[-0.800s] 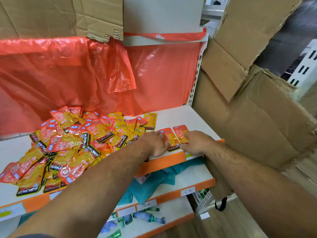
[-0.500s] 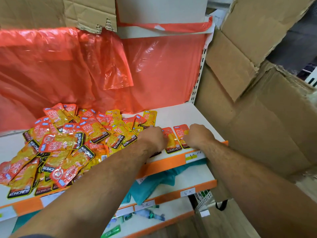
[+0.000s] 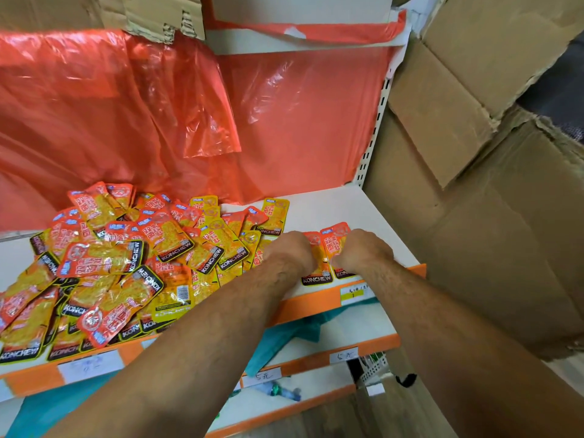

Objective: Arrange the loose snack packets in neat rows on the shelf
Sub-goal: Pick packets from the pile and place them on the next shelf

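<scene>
Left hand (image 3: 289, 251) on left packet (image 3: 318, 263), right hand (image 3: 363, 251) on right packet (image 3: 335, 241) – fingers curled, gripping

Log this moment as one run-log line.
left grip: on left packet | right grip: on right packet | packets: side by side, shelf front | pile: unsorted, left

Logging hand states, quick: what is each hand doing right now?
Left hand: knuckles bent over the left packet; gripping or pressing, cannot tell.
Right hand: knuckles bent over the right packet; likewise cannot tell.
</scene>
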Demonstrator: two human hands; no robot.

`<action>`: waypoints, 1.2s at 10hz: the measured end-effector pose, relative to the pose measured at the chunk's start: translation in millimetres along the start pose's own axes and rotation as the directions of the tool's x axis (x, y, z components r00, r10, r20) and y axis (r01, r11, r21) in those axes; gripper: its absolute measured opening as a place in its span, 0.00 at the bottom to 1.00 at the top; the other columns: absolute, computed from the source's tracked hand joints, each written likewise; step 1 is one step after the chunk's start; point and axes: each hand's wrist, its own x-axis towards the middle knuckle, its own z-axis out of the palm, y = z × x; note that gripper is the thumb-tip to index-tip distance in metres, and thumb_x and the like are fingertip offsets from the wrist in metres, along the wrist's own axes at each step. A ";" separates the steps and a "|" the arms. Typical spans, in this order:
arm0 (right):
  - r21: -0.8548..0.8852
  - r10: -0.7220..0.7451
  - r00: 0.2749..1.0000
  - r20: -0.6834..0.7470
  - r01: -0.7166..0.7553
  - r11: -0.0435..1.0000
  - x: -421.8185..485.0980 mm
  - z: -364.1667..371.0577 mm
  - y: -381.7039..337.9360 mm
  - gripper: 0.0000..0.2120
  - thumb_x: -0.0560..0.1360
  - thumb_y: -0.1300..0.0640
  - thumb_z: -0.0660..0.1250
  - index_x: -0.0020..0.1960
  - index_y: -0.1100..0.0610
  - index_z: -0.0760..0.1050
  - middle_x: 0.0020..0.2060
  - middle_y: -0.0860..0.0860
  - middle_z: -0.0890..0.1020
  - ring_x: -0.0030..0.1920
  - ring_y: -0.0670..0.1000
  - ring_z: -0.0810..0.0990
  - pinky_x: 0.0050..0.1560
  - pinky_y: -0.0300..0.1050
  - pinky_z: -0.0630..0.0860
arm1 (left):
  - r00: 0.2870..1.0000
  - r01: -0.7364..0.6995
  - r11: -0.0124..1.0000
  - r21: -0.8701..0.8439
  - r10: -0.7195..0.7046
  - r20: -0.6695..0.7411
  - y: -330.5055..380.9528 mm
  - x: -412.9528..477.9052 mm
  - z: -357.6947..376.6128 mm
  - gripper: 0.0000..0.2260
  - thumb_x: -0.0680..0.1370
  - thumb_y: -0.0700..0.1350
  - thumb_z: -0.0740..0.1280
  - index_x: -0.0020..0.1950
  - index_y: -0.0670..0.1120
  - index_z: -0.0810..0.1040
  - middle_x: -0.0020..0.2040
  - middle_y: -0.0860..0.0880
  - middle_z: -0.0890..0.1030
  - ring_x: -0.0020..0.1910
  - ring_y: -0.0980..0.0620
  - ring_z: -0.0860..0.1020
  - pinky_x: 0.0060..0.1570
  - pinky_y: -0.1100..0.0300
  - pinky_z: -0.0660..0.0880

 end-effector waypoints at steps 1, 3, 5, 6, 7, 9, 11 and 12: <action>0.033 0.006 1.000 0.004 -0.006 0.999 -0.2 -0.2 1.8 0.31 0.68 0.39 0.75 0.64 0.54 0.72 0.57 0.53 0.80 0.56 0.55 0.80 0.45 0.46 0.73 | 0.999 0.037 0.995 -0.094 -0.037 -0.001 0.8 1.5 1.4 0.06 0.72 0.46 0.70 0.42 0.47 0.74 0.48 0.47 0.81 0.50 0.46 0.81 0.47 0.56 0.79; 0.327 0.094 0.995 0.041 -0.102 0.940 5.6 2.2 11.5 0.08 0.74 0.53 0.70 0.49 0.57 0.76 0.44 0.52 0.81 0.42 0.53 0.80 0.38 0.42 0.74 | 0.990 0.134 0.930 -0.341 -0.142 0.002 -2.4 3.0 2.7 0.06 0.73 0.42 0.69 0.39 0.43 0.73 0.45 0.46 0.80 0.44 0.46 0.80 0.36 0.60 0.73; 0.661 0.053 0.999 0.001 -0.040 0.750 0.8 -18.7 8.1 0.08 0.71 0.62 0.69 0.36 0.57 0.71 0.33 0.52 0.74 0.34 0.52 0.73 0.31 0.40 0.65 | 0.983 0.100 0.798 -0.595 -0.173 -0.067 -17.8 -4.3 -18.3 0.12 0.75 0.43 0.70 0.55 0.38 0.81 0.55 0.41 0.83 0.54 0.42 0.81 0.50 0.53 0.80; 0.741 0.005 1.000 -0.008 0.002 0.672 -7.6 -27.7 -2.9 0.09 0.71 0.63 0.68 0.35 0.57 0.71 0.33 0.53 0.74 0.31 0.51 0.71 0.29 0.40 0.62 | 0.966 0.104 0.698 -0.708 -0.241 -0.096 -35.2 -13.5 -33.7 0.13 0.76 0.38 0.68 0.60 0.37 0.79 0.58 0.41 0.81 0.57 0.42 0.80 0.50 0.55 0.79; 0.786 -0.099 0.995 -0.027 0.083 0.612 -19.9 -31.0 -29.3 0.08 0.72 0.61 0.69 0.36 0.56 0.72 0.34 0.52 0.75 0.32 0.50 0.72 0.28 0.40 0.63 | 0.916 0.095 0.620 -0.779 -0.360 -0.175 -71.4 -30.5 -45.5 0.06 0.75 0.35 0.68 0.51 0.38 0.80 0.51 0.39 0.82 0.51 0.41 0.82 0.46 0.54 0.80; 0.850 -0.318 0.948 0.007 0.162 0.502 -49.4 -8.2 -104.8 0.08 0.73 0.60 0.73 0.48 0.55 0.74 0.42 0.52 0.77 0.39 0.51 0.74 0.31 0.42 0.63 | 0.866 0.119 0.515 -0.849 -0.472 -0.165 -137.6 -97.8 -68.8 0.11 0.75 0.36 0.69 0.37 0.46 0.71 0.35 0.47 0.74 0.31 0.51 0.74 0.22 0.65 0.72; 0.847 -0.480 0.877 0.026 0.236 0.477 -93.3 11.4 -188.6 0.11 0.74 0.57 0.74 0.54 0.55 0.76 0.47 0.51 0.77 0.43 0.51 0.72 0.39 0.43 0.67 | 0.773 0.158 0.481 -0.862 -0.604 -0.195 -228.7 -138.2 -88.6 0.14 0.73 0.36 0.72 0.35 0.48 0.69 0.38 0.46 0.75 0.36 0.47 0.75 0.40 0.56 0.77; 0.833 -0.537 0.843 0.019 0.284 0.475 -125.3 23.3 -241.8 0.23 0.74 0.59 0.73 0.67 0.62 0.73 0.56 0.53 0.77 0.53 0.51 0.73 0.47 0.41 0.67 | 0.726 0.154 0.435 -0.887 -0.659 -0.197 -286.9 -162.0 -98.1 0.11 0.72 0.37 0.72 0.37 0.48 0.71 0.45 0.43 0.78 0.43 0.47 0.78 0.51 0.52 0.80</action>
